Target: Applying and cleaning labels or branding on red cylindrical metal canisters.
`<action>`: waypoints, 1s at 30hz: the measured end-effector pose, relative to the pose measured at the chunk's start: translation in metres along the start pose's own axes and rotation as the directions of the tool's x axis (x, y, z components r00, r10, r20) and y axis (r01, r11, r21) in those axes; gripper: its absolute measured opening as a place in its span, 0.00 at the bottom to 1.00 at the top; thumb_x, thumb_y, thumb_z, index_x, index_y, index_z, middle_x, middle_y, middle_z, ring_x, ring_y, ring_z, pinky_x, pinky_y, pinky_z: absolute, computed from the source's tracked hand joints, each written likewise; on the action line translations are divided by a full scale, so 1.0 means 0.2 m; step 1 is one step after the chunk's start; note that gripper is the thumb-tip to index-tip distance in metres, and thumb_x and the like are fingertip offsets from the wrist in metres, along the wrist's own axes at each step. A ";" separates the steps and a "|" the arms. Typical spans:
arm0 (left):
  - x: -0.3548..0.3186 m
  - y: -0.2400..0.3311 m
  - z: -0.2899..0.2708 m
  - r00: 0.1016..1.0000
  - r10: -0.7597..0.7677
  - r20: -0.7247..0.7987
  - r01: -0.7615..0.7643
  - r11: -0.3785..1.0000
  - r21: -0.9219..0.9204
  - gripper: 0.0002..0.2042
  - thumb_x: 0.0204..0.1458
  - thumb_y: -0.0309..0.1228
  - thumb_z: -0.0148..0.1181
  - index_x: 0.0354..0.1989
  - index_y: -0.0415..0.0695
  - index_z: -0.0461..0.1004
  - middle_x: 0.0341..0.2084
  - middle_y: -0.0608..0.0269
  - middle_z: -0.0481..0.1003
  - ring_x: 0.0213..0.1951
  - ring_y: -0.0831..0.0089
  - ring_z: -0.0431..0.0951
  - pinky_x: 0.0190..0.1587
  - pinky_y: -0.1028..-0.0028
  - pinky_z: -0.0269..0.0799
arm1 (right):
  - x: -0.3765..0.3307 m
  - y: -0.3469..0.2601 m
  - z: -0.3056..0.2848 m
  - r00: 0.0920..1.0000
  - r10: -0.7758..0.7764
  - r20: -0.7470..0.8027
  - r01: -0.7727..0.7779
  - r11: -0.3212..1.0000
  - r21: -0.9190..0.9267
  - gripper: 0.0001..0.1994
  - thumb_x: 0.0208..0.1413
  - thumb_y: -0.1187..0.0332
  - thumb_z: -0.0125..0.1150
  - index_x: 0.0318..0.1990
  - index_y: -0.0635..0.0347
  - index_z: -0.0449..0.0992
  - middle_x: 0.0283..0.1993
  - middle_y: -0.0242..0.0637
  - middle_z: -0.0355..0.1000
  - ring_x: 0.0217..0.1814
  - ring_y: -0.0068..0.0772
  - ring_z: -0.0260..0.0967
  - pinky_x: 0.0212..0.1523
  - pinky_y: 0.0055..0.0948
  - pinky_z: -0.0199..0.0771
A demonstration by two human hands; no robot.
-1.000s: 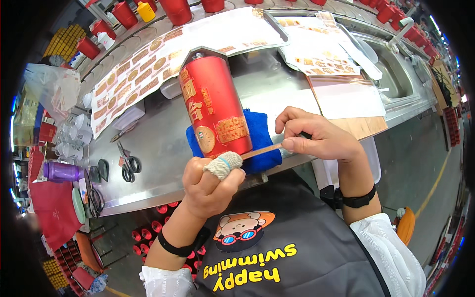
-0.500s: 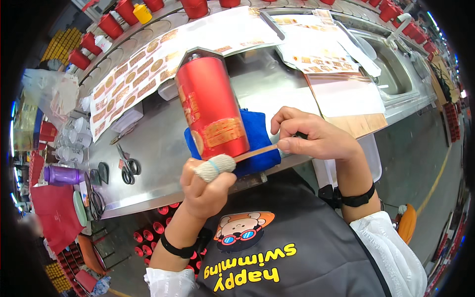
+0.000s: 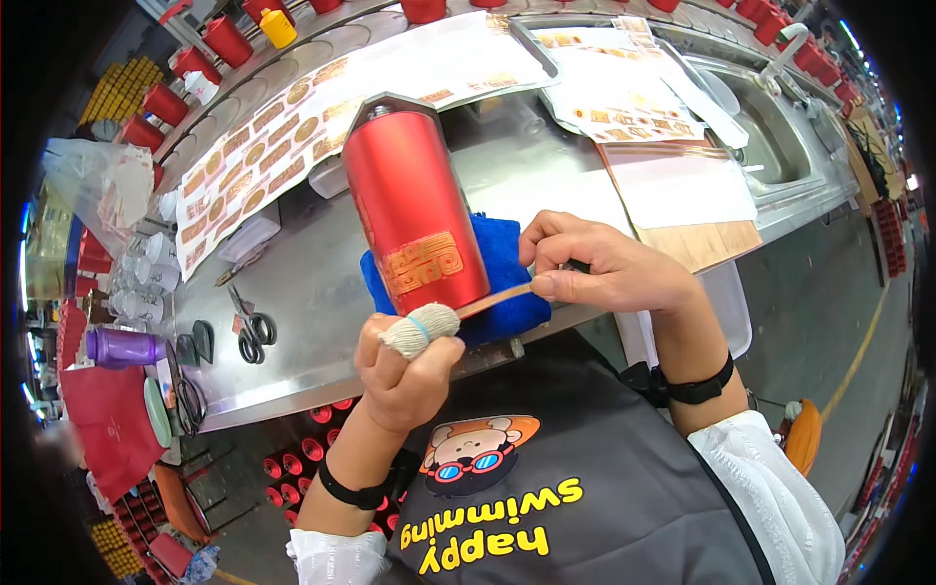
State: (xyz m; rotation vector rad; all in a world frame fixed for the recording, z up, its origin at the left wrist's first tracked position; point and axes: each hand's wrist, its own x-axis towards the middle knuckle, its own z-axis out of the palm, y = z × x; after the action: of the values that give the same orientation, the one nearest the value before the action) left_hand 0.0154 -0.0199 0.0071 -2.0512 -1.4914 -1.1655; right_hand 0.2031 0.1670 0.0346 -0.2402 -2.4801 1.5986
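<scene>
A red metal cylinder (image 3: 411, 200) with gold printed decoration leans over a folded blue cloth (image 3: 502, 252) near the bench's front edge. A black angular piece (image 3: 388, 101) frames its far end. My left hand (image 3: 405, 375) is curled at the cylinder's near lower rim. A cream knitted finger cover (image 3: 421, 331) with a light blue band presses there. From this spot a thin brown strip (image 3: 495, 299) runs along the rim to my right hand (image 3: 590, 265), whose thumb and forefinger pinch its other end. The cover and fingers hide how the left hand grips the strip.
Black-handled scissors (image 3: 253, 334) lie left on the steel bench (image 3: 312, 292), near a purple cup (image 3: 125, 347). Sheets of gold stickers (image 3: 283, 146) spread behind the cylinder. A wooden board (image 3: 697, 244) and a sink (image 3: 780, 132) are at the right. Red containers (image 3: 226, 41) line the back.
The red cylinder has turned, so its round gold emblem has gone out of sight at the left. My right hand has shifted slightly left with the strip. My left hand has barely moved.
</scene>
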 end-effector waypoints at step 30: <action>0.02 -0.01 -0.02 0.984 0.100 0.146 -0.106 0.994 0.034 0.15 0.37 0.17 0.63 0.33 0.48 0.73 0.32 0.57 0.74 0.32 0.61 0.68 0.32 0.63 0.65 | 0.04 0.02 0.04 1.000 -0.016 0.016 0.016 1.000 0.000 0.11 0.58 0.65 0.58 0.32 0.66 0.74 0.42 0.37 0.65 0.45 0.30 0.62 0.45 0.28 0.64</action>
State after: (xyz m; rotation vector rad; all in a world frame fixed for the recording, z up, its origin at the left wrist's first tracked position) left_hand 0.0120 -0.0201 0.0123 -2.1967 -1.4412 -0.9567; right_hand 0.1927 0.1626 0.0284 -0.2083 -2.4875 1.6009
